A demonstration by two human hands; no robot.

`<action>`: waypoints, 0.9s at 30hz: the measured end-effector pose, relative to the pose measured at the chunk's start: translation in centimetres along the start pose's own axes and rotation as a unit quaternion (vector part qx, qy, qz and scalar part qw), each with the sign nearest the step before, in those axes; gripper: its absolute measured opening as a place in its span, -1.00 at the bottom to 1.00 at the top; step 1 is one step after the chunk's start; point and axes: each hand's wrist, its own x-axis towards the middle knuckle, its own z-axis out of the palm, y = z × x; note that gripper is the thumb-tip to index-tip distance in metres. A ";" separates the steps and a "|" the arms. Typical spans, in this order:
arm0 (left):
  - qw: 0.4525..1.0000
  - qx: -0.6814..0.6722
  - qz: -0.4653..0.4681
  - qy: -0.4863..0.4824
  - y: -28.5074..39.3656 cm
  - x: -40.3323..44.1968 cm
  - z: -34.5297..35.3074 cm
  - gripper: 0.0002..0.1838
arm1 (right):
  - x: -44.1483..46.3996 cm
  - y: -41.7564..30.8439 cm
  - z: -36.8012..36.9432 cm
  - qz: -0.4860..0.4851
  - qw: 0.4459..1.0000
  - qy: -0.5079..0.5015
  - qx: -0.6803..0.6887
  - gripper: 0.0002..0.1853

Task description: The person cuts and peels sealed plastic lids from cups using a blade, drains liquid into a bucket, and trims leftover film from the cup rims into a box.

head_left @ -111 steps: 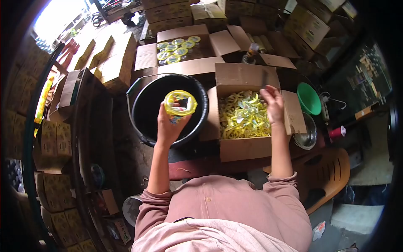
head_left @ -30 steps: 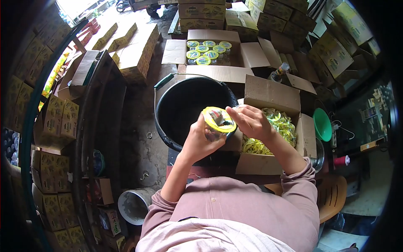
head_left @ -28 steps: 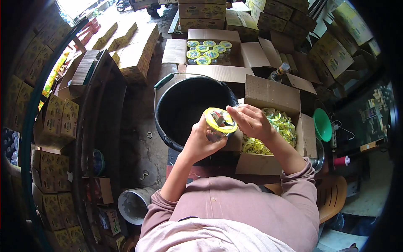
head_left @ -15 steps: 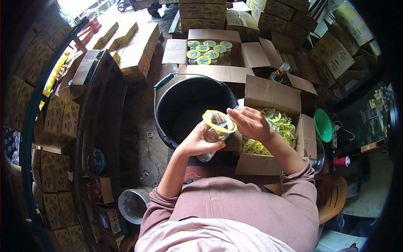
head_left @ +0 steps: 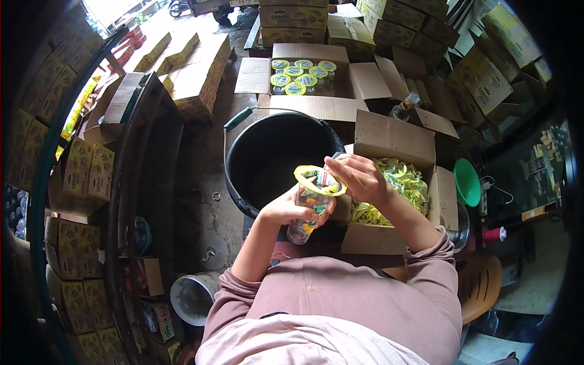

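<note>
Cup (head_left: 300, 231), just one, is wrapped by the left hand (head_left: 286, 208); the right hand (head_left: 364, 175) has fingers pinched together at its yellow rim (head_left: 299, 176). Beyond stands one black bucket (head_left: 267, 146), rightward one carton (head_left: 395, 135) of yellow strips (head_left: 398, 190); farther, eight yellow-rimmed lids (head_left: 295, 89) show.

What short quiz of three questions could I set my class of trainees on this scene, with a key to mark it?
1. True or false: the left hand holds the clear cup while the right hand is up near its yellow rim.

2. Multiple choice: what is the main colour of the strips in the open carton just right of the black bucket?
A. Blue
B. Yellow
C. Red

3. Short answer: which stands farther from the person, the black bucket or the box of yellow-lidded cups?

Key:
1. True
2. B
3. The box of yellow-lidded cups
</note>
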 end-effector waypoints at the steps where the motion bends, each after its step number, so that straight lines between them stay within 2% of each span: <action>1: 1.000 -0.019 -0.007 -0.022 -0.4 0.0 -0.4 -0.51 | 0.1 0.0 0.1 -0.002 1.000 0.002 0.002 -0.42; 3: 0.997 -0.058 -0.012 -0.057 -0.9 0.0 -0.4 -0.50 | 0.3 0.0 0.2 -0.010 1.000 0.007 0.006 -0.43; 6: 0.960 -0.246 -0.002 -0.136 -2.1 0.5 0.6 -0.45 | 0.7 -0.2 0.4 -0.008 1.000 0.017 0.015 -0.43; 7: 0.936 -0.315 0.011 -0.158 -2.8 0.6 0.7 -0.38 | 0.8 -0.3 0.5 -0.002 1.000 0.020 0.020 -0.43; 10: 0.953 -0.253 -0.011 -0.165 -1.8 0.8 0.2 -0.31 | 0.7 -0.3 0.1 0.014 1.000 0.014 0.012 -0.41; 11: 0.975 -0.195 -0.041 -0.093 -1.2 0.2 0.1 -0.29 | 0.5 -0.2 0.1 0.016 1.000 0.015 -0.003 -0.41; 12: 0.993 -0.080 -0.050 -0.065 -0.4 0.2 -0.8 -0.28 | 0.3 0.0 0.1 0.018 1.000 0.017 -0.018 -0.41; 13: 0.998 0.057 -0.015 0.005 0.2 -0.1 -1.2 -0.29 | 0.1 0.4 0.2 0.016 0.999 0.030 -0.023 -0.40; 14: 0.978 0.193 0.020 0.075 0.6 -0.3 -1.3 -0.29 | -0.3 0.7 -0.3 0.029 0.999 0.004 -0.037 -0.40; 16: 0.981 0.104 0.068 0.146 1.1 -0.6 0.0 -0.38 | -0.3 1.3 -0.3 0.010 0.998 0.010 -0.066 -0.39; 20: 0.914 0.327 0.087 0.224 1.1 -0.4 1.5 -0.52 | -0.1 1.2 -0.6 -0.006 0.993 -0.024 -0.114 -0.37; 22: 0.848 0.422 0.172 0.272 0.3 0.6 2.5 -0.44 | -0.3 1.1 -0.4 -0.007 0.991 -0.049 -0.123 -0.35; 24: 0.789 0.489 0.158 0.336 -0.5 1.2 2.6 -0.40 | -0.2 1.1 -0.4 -0.014 0.990 -0.049 -0.130 -0.35; 27: 0.805 0.465 0.155 0.334 -0.9 1.4 2.7 -0.45 | -0.1 1.1 -0.5 -0.026 0.991 -0.036 -0.125 -0.36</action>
